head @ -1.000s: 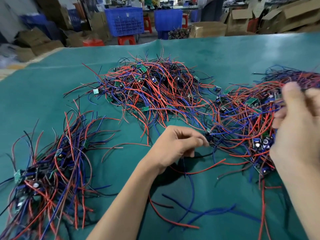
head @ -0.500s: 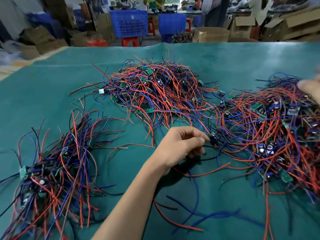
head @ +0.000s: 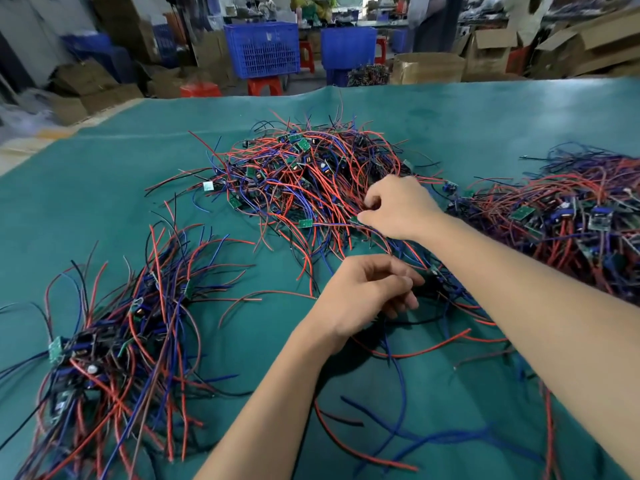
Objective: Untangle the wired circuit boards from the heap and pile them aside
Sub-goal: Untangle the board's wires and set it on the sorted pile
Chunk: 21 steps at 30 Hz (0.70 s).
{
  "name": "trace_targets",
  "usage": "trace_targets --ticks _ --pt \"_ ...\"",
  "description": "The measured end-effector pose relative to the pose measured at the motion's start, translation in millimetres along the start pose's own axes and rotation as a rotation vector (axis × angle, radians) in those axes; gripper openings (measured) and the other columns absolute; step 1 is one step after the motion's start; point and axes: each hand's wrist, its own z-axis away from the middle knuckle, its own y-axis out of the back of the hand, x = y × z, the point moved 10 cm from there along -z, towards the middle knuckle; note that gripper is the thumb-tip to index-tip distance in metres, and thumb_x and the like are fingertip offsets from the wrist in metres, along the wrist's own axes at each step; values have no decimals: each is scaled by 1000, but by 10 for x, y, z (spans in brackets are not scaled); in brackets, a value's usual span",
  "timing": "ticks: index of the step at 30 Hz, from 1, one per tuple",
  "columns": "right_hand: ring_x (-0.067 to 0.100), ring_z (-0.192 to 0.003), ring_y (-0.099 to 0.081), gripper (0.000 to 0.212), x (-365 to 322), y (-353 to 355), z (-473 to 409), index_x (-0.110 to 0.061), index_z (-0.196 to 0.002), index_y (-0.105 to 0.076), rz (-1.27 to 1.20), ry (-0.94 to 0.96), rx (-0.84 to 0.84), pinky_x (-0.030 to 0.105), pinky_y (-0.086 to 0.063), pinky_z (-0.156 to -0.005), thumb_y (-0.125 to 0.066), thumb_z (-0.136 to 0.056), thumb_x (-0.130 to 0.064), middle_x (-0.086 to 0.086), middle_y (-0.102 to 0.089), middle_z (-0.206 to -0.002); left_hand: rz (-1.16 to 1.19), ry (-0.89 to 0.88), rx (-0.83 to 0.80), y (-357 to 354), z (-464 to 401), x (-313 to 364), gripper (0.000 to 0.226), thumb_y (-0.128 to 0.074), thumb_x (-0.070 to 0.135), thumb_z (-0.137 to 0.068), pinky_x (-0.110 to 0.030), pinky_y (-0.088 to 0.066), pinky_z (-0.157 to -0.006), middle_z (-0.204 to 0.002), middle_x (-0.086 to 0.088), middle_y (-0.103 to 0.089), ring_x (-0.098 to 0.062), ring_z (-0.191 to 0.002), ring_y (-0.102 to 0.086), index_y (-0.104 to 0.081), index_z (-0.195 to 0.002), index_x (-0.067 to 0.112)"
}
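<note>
Left hand (head: 367, 296): near the middle of the bench, fingers curled in a narrow grip, fingertips pinching at dark wires beside a small board half hidden at the edge of the tangle; exactly what it holds I cannot tell.
Right hand (head: 398, 209): reached across over the left forearm to the near right edge of the middle heap, thumb and forefinger in a tight grip on a small green circuit board (head: 356, 220) with red wires trailing from it.
Middle heap (head: 304, 181): a tangle of red, blue and black wires with small green boards scattered through it, far side of the bench from the hands.
Right heap (head: 568, 216): a second tangle with more boards and blue parts, at the right edge, touching the loose wires under the right forearm.
Sorted pile (head: 104, 348): wired boards lying together at the near left, wires fanned out roughly one way, apart from both heaps.
Bench (head: 104, 202): covered in a teal mat.
Background: blue plastic crates (head: 263, 50), red stools and cardboard boxes (head: 429, 67) behind the bench, blurred.
</note>
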Motion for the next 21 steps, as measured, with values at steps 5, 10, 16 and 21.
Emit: trace_targets --ticks 5,10,16,21 --pt "30 -100 -66 23 155 109 48 -26 -65 -71 -99 -64 50 32 -51 -90 -79 -86 -19 10 -75 -95 -3 13 21 14 -7 -6 17 -52 -5 -94 -17 -45 -54 -67 -6 -65 -10 -56 -54 -68 -96 0" --pt "18 -82 -69 7 236 525 212 -24 -73 -81 -347 -83 211 22 -41 -64 -81 -80 -26 -5 -73 -71 37 40 78 69 2 -29 17 -50 -6 -95 -17 -46 -54 -70 -8 -66 -10 -57 -54 -66 -102 -4" --pt "17 -59 -65 9 373 915 757 -24 -67 -79 -751 -52 314 37 -56 -60 -75 -67 -32 4 -72 -62 315 102 212 178 -40 -97 39 -38 31 -107 -21 -52 -54 -81 -16 -71 -17 -59 -63 -61 -111 -1" --pt "9 -48 -57 10 259 494 1293 -24 -70 -80 -788 -17 159 27 -44 -52 -73 -68 -30 5 -69 -56 377 113 225 194 -42 -95 46 -36 41 -105 -25 -56 -57 -90 -14 -75 -20 -66 -69 -57 -118 3"
